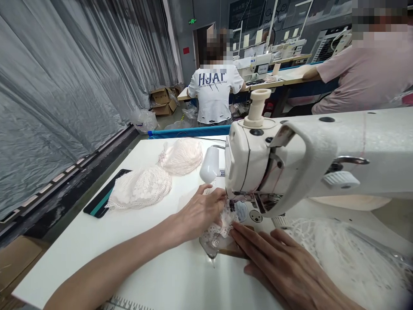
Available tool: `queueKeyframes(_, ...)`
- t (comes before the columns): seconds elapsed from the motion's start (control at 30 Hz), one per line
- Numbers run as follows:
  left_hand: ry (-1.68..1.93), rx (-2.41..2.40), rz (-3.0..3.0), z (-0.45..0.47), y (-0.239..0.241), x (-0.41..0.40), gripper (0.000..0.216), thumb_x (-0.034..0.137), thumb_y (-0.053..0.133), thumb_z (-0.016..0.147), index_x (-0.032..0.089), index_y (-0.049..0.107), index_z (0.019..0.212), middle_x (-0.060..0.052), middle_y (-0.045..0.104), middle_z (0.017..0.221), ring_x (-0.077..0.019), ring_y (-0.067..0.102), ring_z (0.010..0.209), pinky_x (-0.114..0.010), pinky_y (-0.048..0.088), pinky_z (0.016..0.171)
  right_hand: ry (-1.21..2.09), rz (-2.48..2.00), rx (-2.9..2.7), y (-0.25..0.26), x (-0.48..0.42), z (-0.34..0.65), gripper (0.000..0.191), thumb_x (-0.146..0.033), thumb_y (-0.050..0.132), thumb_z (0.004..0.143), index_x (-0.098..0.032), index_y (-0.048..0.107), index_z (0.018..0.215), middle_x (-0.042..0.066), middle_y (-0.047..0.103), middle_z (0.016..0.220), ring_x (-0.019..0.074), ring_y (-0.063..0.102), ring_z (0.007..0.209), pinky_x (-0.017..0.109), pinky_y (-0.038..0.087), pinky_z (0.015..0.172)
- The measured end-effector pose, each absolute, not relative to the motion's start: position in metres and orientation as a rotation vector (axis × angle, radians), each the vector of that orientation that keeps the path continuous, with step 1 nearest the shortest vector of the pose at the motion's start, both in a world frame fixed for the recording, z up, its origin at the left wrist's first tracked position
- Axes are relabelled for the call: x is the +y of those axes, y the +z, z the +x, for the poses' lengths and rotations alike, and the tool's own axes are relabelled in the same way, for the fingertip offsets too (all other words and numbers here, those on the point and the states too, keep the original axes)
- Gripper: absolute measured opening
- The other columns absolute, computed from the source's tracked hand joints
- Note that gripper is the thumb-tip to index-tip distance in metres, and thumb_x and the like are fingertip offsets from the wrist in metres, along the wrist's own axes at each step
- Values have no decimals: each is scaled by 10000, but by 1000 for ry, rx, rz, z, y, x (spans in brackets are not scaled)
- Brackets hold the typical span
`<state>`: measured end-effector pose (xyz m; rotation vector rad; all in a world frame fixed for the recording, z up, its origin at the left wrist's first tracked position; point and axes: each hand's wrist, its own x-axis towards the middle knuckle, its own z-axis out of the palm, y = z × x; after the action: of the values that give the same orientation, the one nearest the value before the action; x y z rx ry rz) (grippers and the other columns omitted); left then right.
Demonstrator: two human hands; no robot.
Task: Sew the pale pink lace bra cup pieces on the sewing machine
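Note:
A white sewing machine stands on the right, its needle and presser foot low over a strip of pale pink-white lace fabric. My left hand has its fingers bent onto this lace, just left of the presser foot, and appears to grip it. From the lower right, my right hand reaches in with fingers stretched out together, the tips touching the lace's near edge. Its palm hovers at or rests on the table; I cannot tell which. Part of the lace is hidden under the machine head and my left hand.
Two lace cup-shaped piles lie at left on the white table, one over a dark phone-like slab. More lace netting lies at right. A ruler marks the front edge. Two people sit beyond, at other machines.

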<state>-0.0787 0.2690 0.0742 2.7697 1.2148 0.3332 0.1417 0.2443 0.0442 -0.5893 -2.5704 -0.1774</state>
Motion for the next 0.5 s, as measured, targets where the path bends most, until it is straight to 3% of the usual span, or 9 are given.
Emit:
queueKeyframes(0.17,338,1233,2851,-78,74,263,147,83,459,870,153,567,939,-70,599,1098,-139,597,884,-396,232,1050,-240,-565,-2535,43,247,141,357,-231,282,983,-129,597,1115,91,660,1124,185,619,898,335,424,670)
queueKeyframes(0.5,334,1178,3027,-69,78,234,192,12,469,815,156,591,778,-3,611,802,-102,555,688,-339,350,884,-209,-481,-2518,44,250,147,272,-170,359,960,-101,598,1070,108,681,1071,156,602,717,328,387,641)
